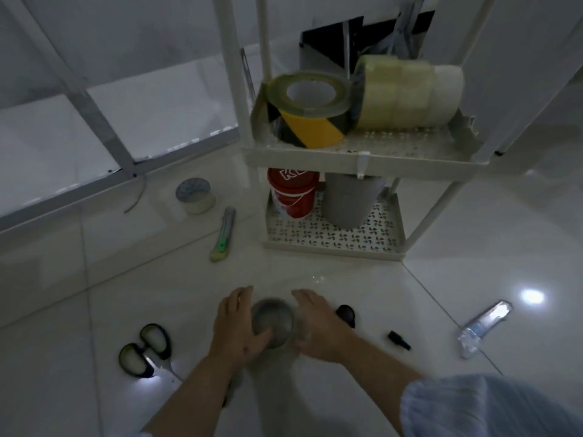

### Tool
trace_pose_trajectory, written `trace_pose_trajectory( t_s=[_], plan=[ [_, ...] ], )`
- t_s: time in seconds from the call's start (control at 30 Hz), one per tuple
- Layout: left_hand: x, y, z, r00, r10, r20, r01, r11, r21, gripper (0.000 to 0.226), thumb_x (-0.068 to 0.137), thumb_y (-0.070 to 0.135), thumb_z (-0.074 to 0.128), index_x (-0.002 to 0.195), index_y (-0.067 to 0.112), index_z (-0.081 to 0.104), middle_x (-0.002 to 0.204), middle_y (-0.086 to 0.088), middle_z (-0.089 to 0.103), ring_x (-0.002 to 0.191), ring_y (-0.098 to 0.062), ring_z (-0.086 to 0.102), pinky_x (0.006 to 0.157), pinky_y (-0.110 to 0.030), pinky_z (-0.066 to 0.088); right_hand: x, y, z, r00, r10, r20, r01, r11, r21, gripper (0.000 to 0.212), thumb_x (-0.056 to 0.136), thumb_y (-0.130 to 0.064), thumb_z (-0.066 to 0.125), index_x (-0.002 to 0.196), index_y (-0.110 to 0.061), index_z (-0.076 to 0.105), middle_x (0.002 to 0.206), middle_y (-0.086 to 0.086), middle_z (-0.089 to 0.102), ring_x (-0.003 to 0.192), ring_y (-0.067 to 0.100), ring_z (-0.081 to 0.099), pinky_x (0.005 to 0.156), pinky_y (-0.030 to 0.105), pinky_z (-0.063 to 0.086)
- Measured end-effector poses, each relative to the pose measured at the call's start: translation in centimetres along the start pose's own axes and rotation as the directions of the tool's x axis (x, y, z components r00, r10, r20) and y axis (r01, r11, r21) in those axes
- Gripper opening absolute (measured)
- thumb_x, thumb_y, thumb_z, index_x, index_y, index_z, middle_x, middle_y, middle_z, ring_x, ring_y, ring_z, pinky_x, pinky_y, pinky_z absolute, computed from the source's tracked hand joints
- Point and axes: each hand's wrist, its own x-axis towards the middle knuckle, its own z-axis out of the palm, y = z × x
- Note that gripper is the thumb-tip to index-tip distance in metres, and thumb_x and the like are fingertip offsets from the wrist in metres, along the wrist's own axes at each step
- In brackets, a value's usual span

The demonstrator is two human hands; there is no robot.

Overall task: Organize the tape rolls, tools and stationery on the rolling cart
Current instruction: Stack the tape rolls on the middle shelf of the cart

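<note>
Both hands cup a grey tape roll (pixel 273 323) on the floor: left hand (pixel 239 326) and right hand (pixel 318 326), each grip closed against its sides. Scissors (pixel 145 350) and a utility knife (pixel 223 234) lie nearby; hazard tape (pixel 310 116) sits on the cart (pixel 362 159).

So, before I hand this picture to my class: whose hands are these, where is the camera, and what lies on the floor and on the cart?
One picture, from a camera worn on a person's head, looking down. The left hand and right hand cup a grey tape roll on the tiled floor. Also on the floor: scissors, a utility knife and a small tape roll. The white cart carries striped hazard tape, clear tape rolls, and below them a red tub.
</note>
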Motion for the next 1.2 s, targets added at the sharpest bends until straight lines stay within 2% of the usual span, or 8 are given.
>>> trace_pose_trajectory(
  t_s=[0.17, 0.33, 0.47, 0.57, 0.67, 0.9, 1.1, 1.2],
  plan=[
    [-1.2, -0.8, 0.6, 0.987, -0.157, -0.026, 0.148, 0.966, -0.213, 0.074, 0.079, 0.03, 0.064, 0.141, 0.013, 0.026, 0.137, -0.014, 0.039, 0.126, -0.032, 0.033, 0.103, -0.038, 0.031, 0.7, -0.2, 2.7, 0.997, 0.05, 0.064, -0.055, 0.995, 0.081, 0.092, 0.08, -0.028, 0.066, 0.144, -0.007, 0.002, 0.153, 0.01, 0.013, 0.139, 0.026, 0.017, 0.113, 0.034, 0.023],
    [-1.1, 0.9, -0.6, 0.98, -0.198, -0.003, 0.174, 0.871, -0.458, 0.087, 0.059, 0.043, 0.056, 0.138, 0.012, 0.034, 0.129, -0.017, 0.049, 0.117, -0.033, 0.048, 0.099, -0.044, 0.043, 0.8, -0.7, 1.1, 0.999, 0.018, -0.043, -0.011, 0.989, 0.15, 0.086, 0.078, -0.02, 0.068, 0.142, -0.007, 0.013, 0.148, 0.01, 0.026, 0.136, 0.024, 0.027, 0.108, 0.027, 0.025],
    [-0.3, 3.2, -2.5, 0.986, -0.16, -0.043, 0.098, 0.778, -0.621, 0.076, 0.065, 0.039, 0.062, 0.134, 0.015, 0.039, 0.131, -0.013, 0.047, 0.114, -0.028, 0.051, 0.097, -0.041, 0.046, -0.1, -1.6, -1.7, 0.958, -0.07, -0.277, 0.115, 0.982, 0.148, 0.08, 0.077, -0.021, 0.071, 0.139, -0.006, 0.022, 0.142, 0.01, 0.036, 0.132, 0.022, 0.033, 0.104, 0.015, 0.021],
    [-0.4, 5.4, -3.9, 0.989, -0.088, -0.118, -0.027, 0.677, -0.735, 0.05, 0.085, 0.017, 0.063, 0.13, 0.016, 0.042, 0.125, -0.012, 0.05, 0.106, -0.022, 0.053, 0.085, -0.032, 0.045, -1.2, -2.1, -4.5, 0.9, -0.147, -0.41, 0.196, 0.977, 0.079, 0.076, 0.077, -0.025, 0.07, 0.138, -0.009, 0.028, 0.139, 0.008, 0.041, 0.128, 0.019, 0.037, 0.108, 0.025, 0.029],
    [-0.9, 7.9, -5.3, 0.978, 0.002, -0.211, -0.169, 0.605, -0.778, 0.04, 0.086, 0.015, 0.061, 0.123, 0.02, 0.046, 0.124, -0.012, 0.053, 0.107, -0.022, 0.054, 0.082, -0.028, 0.045, -3.2, -2.4, -7.7, 0.838, -0.208, -0.504, 0.235, 0.972, -0.012, 0.075, 0.077, -0.033, 0.068, 0.137, -0.013, 0.029, 0.136, 0.005, 0.043, 0.125, 0.014, 0.039, 0.104, 0.019, 0.03],
    [-2.6, 15.6, -10.8, 0.847, 0.325, -0.42, -0.531, 0.505, -0.68, 0.043, 0.074, 0.032, 0.06, 0.116, 0.029, 0.052, 0.122, -0.005, 0.056, 0.108, -0.01, 0.057, 0.086, -0.024, 0.052, -6.5, -3.3, -15.9, 0.582, -0.33, -0.743, 0.277, 0.94, -0.2, 0.068, 0.07, -0.04, 0.065, 0.124, -0.007, 0.041, 0.117, 0.004, 0.052, 0.108, 0.009, 0.046, 0.094, 0.008, 0.035],
    [0.1, 21.4, -15.2, 0.744, 0.494, -0.451, -0.668, 0.572, -0.476, 0.051, 0.078, 0.026, 0.07, 0.124, 0.021, 0.05, 0.115, 0.008, 0.057, 0.104, -0.002, 0.055, 0.084, -0.008, 0.045, -6.2, -3.9, -22.4, 0.492, -0.223, -0.842, 0.239, 0.964, -0.116, 0.061, 0.071, -0.033, 0.068, 0.123, -0.01, 0.046, 0.113, 0.004, 0.056, 0.101, 0.014, 0.055, 0.086, 0.025, 0.049],
    [1.9, 23.4, -15.6, 0.75, 0.516, -0.413, -0.66, 0.626, -0.416, 0.049, 0.081, 0.022, 0.068, 0.126, 0.016, 0.05, 0.117, 0.004, 0.058, 0.109, -0.012, 0.054, 0.09, -0.021, 0.047, -5.6, -3.7, -24.2, 0.456, -0.164, -0.875, 0.21, 0.975, -0.073, 0.052, 0.072, -0.02, 0.073, 0.118, -0.01, 0.051, 0.106, -0.001, 0.055, 0.095, 0.015, 0.055, 0.084, 0.032, 0.051]
  ],
)
